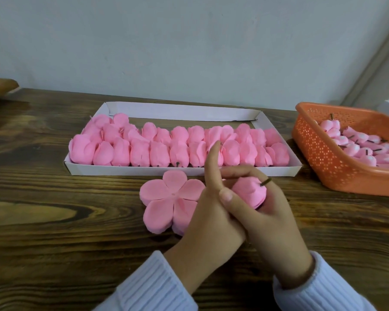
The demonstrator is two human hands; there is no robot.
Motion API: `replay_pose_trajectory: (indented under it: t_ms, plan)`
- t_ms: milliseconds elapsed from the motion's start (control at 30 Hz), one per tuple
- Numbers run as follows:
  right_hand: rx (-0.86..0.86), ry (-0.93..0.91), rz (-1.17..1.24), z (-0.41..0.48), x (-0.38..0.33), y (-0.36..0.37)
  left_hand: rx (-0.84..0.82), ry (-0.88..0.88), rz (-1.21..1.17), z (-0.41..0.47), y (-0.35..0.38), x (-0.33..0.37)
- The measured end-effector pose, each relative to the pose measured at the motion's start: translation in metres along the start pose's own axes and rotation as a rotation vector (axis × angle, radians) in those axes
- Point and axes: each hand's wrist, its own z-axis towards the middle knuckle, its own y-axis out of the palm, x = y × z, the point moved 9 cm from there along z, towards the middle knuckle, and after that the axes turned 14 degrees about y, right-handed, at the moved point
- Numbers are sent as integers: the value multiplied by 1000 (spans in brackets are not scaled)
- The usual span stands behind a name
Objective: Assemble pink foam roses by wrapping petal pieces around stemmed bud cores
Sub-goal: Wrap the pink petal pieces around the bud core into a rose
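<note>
Held rose (248, 193): part-wrapped by the look of it, stem up, gripped in right hand (269, 221).
Left hand (211, 218): forefinger straight, rest hidden; grip cannot be told.
Petals (166, 198): stacked just left of hands.
Tray (144, 170), beyond hands: two rows of finished roses (180, 151).
Basket (323, 158), far right: many cores (364, 151) left.

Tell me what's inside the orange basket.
Pink bud cores with short dark stems, piled in the basket. Its near wall hides the lowest; the frame edge cuts off others.
</note>
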Motion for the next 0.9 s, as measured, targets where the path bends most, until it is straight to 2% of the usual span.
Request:
replay_pose_trajectory:
  t_ms: [133, 267, 367, 500, 600, 667, 900]
  plan:
    - [174, -95, 127, -1, -5, -17, -400, 130, 347, 0, 3, -4]
    - [403, -153, 143, -5, -7, -46, -526, 171, 601, 6, -2, 4]
    - [456, -106, 81, -2, -2, -54, -496, 156, 779, 26, -32, 13]
    - [427, -38, 15, 3, 5, -49, -359, -10, 988, 50, -101, 15]
    - [402, -27, -5, 4, 5, -44, -323, -146, 1198, 52, -144, 9]
    - [380, -30, -35, 4, 4, -41, -333, -201, 1236, 48, -152, 4]
    - [350, -10, -64, 4, 4, -39, -402, -153, 1306, 44, -140, 0]
